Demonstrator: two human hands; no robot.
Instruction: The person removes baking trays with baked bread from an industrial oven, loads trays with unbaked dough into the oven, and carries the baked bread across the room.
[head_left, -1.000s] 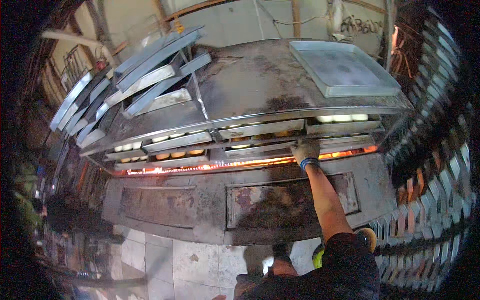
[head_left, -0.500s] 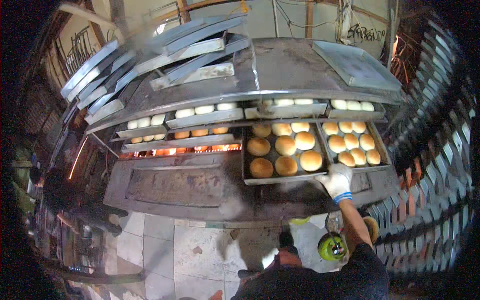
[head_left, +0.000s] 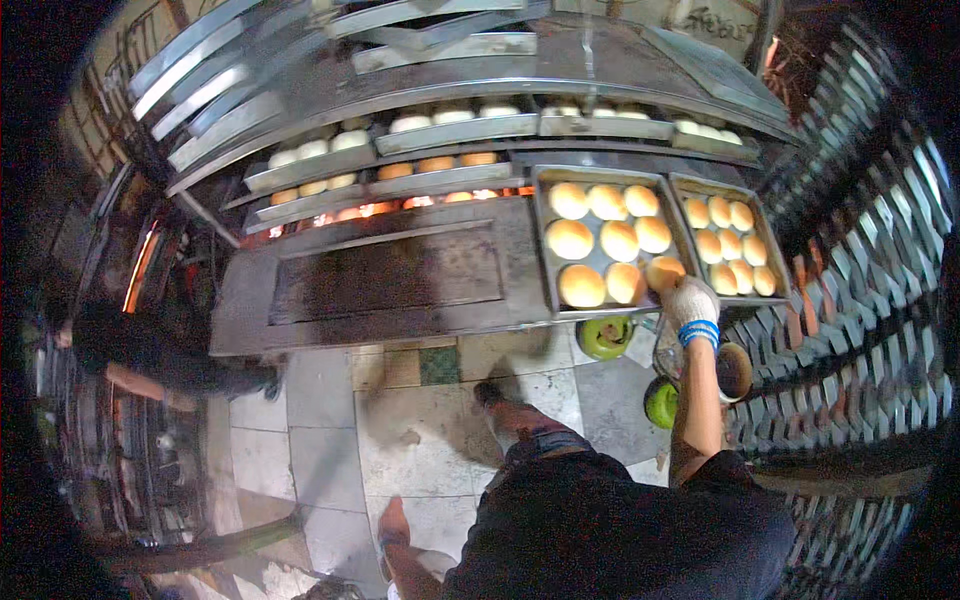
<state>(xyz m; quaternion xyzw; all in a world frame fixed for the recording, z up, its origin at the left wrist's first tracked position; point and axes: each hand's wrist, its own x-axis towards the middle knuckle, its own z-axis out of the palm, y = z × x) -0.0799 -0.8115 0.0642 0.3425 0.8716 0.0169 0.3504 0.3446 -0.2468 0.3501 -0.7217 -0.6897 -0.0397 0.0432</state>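
At about 2 o'clock in the view, the right hand (head_left: 690, 300), in a white glove with a blue cuff, sits on the near right corner of the baking tray (head_left: 546, 240) pulled out onto the oven shelf (head_left: 390, 275). Fingers are curled over that corner by a bun (head_left: 664, 271); whether they clamp the tray rim or the bun I cannot tell. Left hand is not visible.

Step in hand, as I judge it: drawing trays of baked buns out of the oven. Next move would call for a firm hold on the hot rim and a level lift, since the buns sit loose.

Tray holds nine golden buns in three rows. Its long axis runs roughly from 12 to 6 o'clock, tilted slightly toward 5, with the near short edge pointing at the person. A second tray (head_left: 772, 296) of smaller buns lies just beside it at 3 o'clock, same way round. More trays sit in the oven racks (head_left: 310, 165) at 11 o'clock, over a glowing fire.

Green containers (head_left: 605, 337) stand on the tiled floor (head_left: 420, 440) below the shelf.
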